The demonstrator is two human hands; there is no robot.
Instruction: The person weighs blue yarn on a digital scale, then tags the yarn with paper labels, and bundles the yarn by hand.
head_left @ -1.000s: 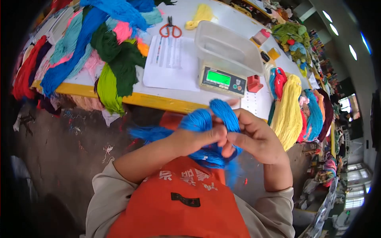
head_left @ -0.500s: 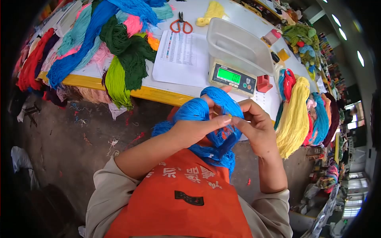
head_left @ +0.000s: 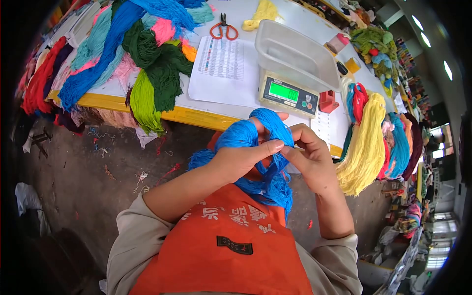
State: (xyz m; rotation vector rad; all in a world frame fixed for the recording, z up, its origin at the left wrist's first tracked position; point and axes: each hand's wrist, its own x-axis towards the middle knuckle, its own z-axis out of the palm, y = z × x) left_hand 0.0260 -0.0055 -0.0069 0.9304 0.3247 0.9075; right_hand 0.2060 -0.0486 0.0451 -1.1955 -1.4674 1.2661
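A skein of bright blue yarn point(head_left: 246, 135) is looped over my left hand point(head_left: 241, 160) and hangs down in front of my orange apron. My left thumb and fingers pinch its strands. Facing it, my right hand point(head_left: 309, 160) grips the same blue yarn from the right side, fingertips meeting those of the left hand. Both hands are held just in front of the table's yellow edge point(head_left: 196, 118), below the scale.
On the white table stand a digital scale point(head_left: 287, 93) with a clear tray point(head_left: 295, 56), a printed sheet point(head_left: 221, 66), red scissors point(head_left: 224, 30) and a red block point(head_left: 328, 102). Heaped yarn skeins point(head_left: 142, 59) lie left; yellow yarn point(head_left: 364, 142) and other colours hang right.
The loop of blue yarn has been drawn tighter between my hands and the hands sit closer to the table edge. The view has shifted slightly.
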